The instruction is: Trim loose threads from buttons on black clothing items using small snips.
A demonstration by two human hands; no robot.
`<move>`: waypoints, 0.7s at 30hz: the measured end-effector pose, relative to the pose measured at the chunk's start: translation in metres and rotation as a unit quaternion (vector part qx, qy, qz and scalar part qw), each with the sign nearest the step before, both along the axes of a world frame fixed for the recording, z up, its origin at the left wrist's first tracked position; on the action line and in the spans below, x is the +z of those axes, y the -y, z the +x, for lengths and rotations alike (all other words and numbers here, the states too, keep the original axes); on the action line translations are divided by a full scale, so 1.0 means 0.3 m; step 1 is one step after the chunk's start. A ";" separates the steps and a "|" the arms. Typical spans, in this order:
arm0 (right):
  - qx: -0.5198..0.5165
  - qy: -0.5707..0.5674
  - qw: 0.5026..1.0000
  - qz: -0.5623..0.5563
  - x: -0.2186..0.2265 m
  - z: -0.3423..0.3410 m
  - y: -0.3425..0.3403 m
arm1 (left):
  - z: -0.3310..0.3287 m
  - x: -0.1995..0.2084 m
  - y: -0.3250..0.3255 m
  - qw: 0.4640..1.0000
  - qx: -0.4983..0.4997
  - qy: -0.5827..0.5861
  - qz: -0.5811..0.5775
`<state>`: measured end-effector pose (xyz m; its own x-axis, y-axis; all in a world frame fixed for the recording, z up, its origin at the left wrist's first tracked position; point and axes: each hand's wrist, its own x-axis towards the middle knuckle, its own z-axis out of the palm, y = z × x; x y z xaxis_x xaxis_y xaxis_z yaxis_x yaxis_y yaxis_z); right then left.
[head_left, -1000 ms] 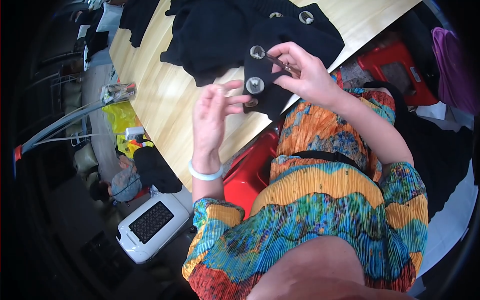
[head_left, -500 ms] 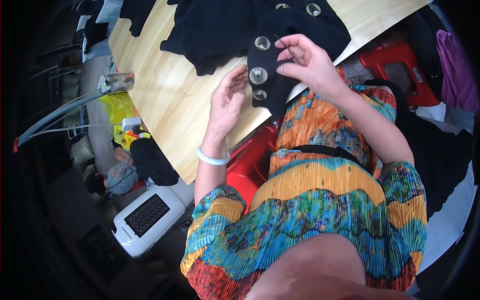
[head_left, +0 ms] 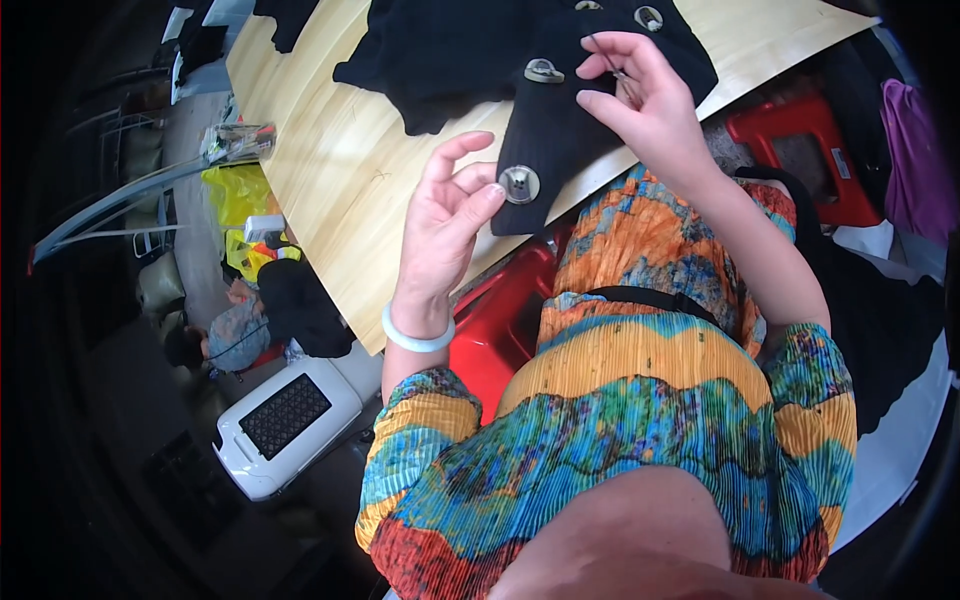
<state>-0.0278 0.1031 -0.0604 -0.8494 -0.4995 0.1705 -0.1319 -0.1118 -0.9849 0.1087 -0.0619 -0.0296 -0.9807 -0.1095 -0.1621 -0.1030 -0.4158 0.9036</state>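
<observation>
A black garment (head_left: 440,60) lies over the table's near edge, with large round pale-rimmed buttons along its front strip. My left hand (head_left: 440,220) pinches the strip's edge, its thumb on the rim of the lowest visible button (head_left: 520,185) and its forefinger raised. Another button (head_left: 544,71) tilts up farther along the strip. Above the cloth, to the right, my right hand (head_left: 655,110) has its fingers curled round a thin, dark, pointed metal tool (head_left: 622,76). The tool's exact kind is partly hidden by the fingers. Its tip points up and left, near another button (head_left: 648,18).
The pale wooden table (head_left: 310,170) carries another black cloth piece (head_left: 287,22) at its far left. Red stools (head_left: 810,150) stand at the right and below the near edge. To the left are a yellow bag (head_left: 235,200), a white machine casing (head_left: 290,425) and another person (head_left: 235,335).
My left thumb has come down onto the button at the strip's edge. The strip has shifted and tilted, and my right hand has moved slightly right with the pointed tool.
</observation>
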 end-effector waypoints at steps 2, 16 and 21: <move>0.014 -0.043 0.998 -0.033 0.034 0.021 -0.016 | 0.002 0.026 -0.007 1.000 0.008 -0.010 0.001; 0.125 -0.080 0.989 -0.019 0.101 0.073 -0.027 | -0.017 0.086 -0.041 0.996 0.074 -0.045 0.014; 0.117 -0.182 0.973 0.076 0.121 0.091 -0.086 | -0.031 0.086 -0.052 0.993 0.105 -0.055 -0.025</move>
<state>-0.0004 0.1288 -0.0241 -0.6060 -0.7153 0.3480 -0.4633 -0.0383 -0.8854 0.0996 -0.0463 -0.0038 -0.9468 -0.3187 -0.0440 0.0825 -0.3728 0.9242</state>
